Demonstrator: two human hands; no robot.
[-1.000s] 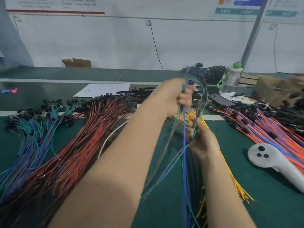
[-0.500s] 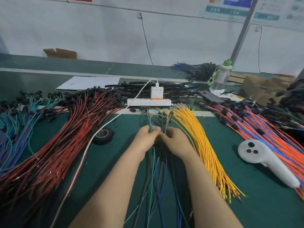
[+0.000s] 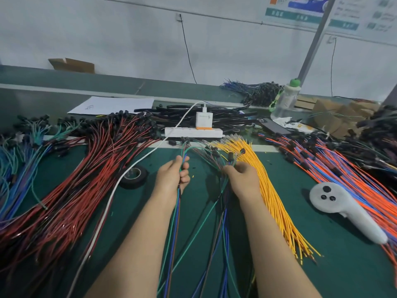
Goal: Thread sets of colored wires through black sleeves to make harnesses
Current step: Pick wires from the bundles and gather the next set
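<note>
Near the table's [image 3: 335, 272] front edge, a thin set [image 3: 175, 214] (green, blue, brown) trails up into the left hand [image 3: 171, 179], which has it pinched tight. Half a second back both hands were bunched together on the pile [image 3: 206, 151]; now they've split. The right hand [image 3: 241, 181], just beside the yellow wires [image 3: 270, 190], has its fingers curled onto pile strands. So one set looks sorted out, and the sleeves [image 3: 225, 117] by the far edge aren't touched yet.

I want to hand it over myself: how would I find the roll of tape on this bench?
Start at the green mat. Between the red wire pile and the left hand lies the tape roll. It is the only black ring among long strands.
</note>
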